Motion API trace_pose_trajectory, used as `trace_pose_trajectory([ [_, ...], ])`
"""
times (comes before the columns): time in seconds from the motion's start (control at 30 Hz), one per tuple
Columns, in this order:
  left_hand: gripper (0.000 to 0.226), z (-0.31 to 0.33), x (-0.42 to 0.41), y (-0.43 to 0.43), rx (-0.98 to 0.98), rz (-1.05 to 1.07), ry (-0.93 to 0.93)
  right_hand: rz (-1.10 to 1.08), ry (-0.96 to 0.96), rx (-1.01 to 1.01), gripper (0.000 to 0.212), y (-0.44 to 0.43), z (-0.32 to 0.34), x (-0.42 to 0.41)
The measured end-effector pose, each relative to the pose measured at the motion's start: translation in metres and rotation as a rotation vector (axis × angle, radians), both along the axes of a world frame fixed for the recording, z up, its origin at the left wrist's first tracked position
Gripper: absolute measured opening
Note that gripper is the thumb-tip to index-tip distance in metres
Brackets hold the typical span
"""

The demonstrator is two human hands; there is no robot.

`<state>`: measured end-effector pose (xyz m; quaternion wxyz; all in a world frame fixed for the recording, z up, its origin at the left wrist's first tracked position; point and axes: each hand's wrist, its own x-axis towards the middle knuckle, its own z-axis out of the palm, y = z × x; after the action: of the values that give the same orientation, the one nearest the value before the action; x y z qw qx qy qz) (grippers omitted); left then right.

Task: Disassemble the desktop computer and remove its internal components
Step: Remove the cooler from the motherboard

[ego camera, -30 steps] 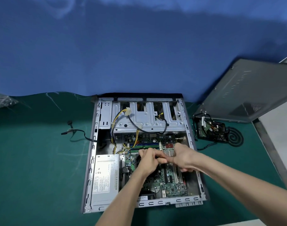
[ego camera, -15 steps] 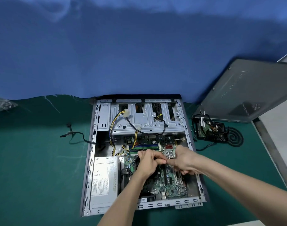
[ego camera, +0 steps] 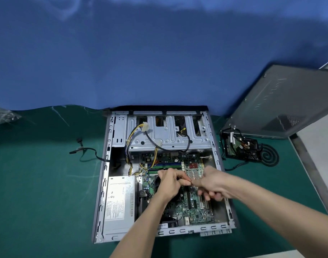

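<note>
Green motherboard (ego camera: 195, 211), left hand (ego camera: 168, 185), right hand (ego camera: 214, 184)

Panel (ego camera: 282, 101), perhaps propped, right of case (ego camera: 105, 175)

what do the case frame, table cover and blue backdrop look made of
Case frame: bare sheet metal, likely steel; dull silver sheen, punched slots, folded edges.
Table cover: green mat, perhaps rubber or vinyl; matte, with pale scuffs.
Blue backdrop: seemingly cloth or thin sheeting; its lower edge lies wavy and creased.
</note>
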<state>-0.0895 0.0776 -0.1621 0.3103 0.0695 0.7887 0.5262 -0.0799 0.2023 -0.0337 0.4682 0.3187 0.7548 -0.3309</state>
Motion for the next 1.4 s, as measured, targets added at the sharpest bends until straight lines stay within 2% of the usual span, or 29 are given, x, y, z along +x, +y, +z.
trace_pose_trajectory([
  [0.03,0.003,0.002,-0.001,0.000,-0.004,0.002,0.012,0.178,0.061,0.096,0.036,-0.002,-0.001,0.000],
  [0.13,0.006,0.002,-0.003,0.000,-0.013,0.030,0.002,0.892,0.325,0.384,0.018,-0.005,-0.002,0.003],
  [0.2,0.020,0.004,-0.003,0.000,-0.024,0.027,0.012,1.244,0.413,0.475,0.032,-0.011,-0.004,0.007],
  [0.27,0.027,0.003,-0.004,0.000,-0.079,-0.018,0.044,1.498,0.486,0.492,0.048,-0.017,-0.008,0.011],
  [0.33,0.026,0.006,-0.003,-0.002,-0.089,-0.048,0.036,1.593,0.541,0.510,0.037,-0.015,-0.008,0.013],
  [0.4,0.053,0.010,-0.004,-0.009,-0.072,-0.090,-0.004,1.543,0.554,0.542,0.019,-0.006,-0.005,0.013],
  [0.53,0.095,0.011,-0.002,-0.026,-0.153,-0.202,0.102,1.259,0.541,0.569,0.008,0.007,-0.005,0.022],
  [0.63,0.112,0.005,0.004,-0.038,-0.251,-0.327,0.221,0.996,0.582,0.528,0.039,0.013,-0.008,0.035],
  [0.73,0.114,0.003,0.010,-0.042,-0.309,-0.409,0.332,0.812,0.585,0.492,0.046,0.020,-0.008,0.045],
  [0.87,0.104,0.003,0.017,-0.042,-0.366,-0.392,0.409,0.736,0.535,0.441,0.042,0.026,-0.011,0.056],
  [1.4,0.097,0.006,0.017,-0.042,-0.386,-0.388,0.432,0.701,0.513,0.394,0.045,0.014,-0.023,0.063],
])
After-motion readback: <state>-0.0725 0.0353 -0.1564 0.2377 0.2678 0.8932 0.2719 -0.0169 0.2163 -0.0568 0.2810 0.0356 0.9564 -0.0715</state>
